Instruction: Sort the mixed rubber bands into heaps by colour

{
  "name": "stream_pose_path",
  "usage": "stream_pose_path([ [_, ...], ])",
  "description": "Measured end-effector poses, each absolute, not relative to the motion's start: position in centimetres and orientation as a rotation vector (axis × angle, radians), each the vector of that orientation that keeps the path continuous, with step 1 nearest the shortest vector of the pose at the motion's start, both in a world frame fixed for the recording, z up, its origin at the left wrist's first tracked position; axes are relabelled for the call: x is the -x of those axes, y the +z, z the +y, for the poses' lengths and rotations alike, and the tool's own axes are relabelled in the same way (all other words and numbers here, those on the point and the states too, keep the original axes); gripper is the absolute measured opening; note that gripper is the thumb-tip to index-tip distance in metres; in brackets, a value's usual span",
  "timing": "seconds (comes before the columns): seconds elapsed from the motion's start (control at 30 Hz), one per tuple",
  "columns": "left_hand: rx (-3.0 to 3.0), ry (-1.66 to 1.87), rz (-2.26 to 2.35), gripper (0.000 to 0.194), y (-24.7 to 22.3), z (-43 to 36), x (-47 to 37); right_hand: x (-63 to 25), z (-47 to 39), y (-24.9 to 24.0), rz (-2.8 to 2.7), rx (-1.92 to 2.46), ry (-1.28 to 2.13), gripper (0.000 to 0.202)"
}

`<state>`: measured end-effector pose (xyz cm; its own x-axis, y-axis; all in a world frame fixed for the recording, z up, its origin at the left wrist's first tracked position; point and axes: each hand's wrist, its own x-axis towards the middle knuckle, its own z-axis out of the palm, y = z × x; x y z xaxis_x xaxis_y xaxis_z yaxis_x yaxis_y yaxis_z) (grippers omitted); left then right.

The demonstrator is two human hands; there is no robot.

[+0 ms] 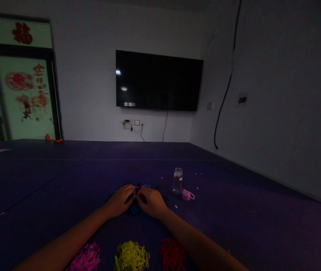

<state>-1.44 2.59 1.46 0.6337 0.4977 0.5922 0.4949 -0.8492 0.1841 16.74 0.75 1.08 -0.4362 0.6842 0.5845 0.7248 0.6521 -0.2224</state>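
Basically, dark-blue pile (134, 210) sits btwn & under L hand (121, 201) & R hand (152, 201), fingers curled; can't tell if clamped. Nearer: loopy, thin-strand pink heap (86, 257), yellow heap (132, 256), red heap (172, 255); clear bottle (177, 184) to R.

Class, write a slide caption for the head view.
Left hand and right hand over a dark blue pile; pink strands, yellow strands and red strands lie nearer the camera.
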Motion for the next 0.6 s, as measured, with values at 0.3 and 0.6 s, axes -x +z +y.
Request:
stream_pose_path([
  [0.3, -2.822, 0.997, 0.864, 0.017, 1.7, 2.4, 1.3, -16.8, 0.8, 1.1, -2.250, 1.074, -0.099, 0.013],
  [0.6, -2.514, 0.807, 1.121, 0.016, 5.6, 2.3, 2.3, -16.9, 0.8, 1.0, -2.207, 1.044, -0.092, 0.019],
])
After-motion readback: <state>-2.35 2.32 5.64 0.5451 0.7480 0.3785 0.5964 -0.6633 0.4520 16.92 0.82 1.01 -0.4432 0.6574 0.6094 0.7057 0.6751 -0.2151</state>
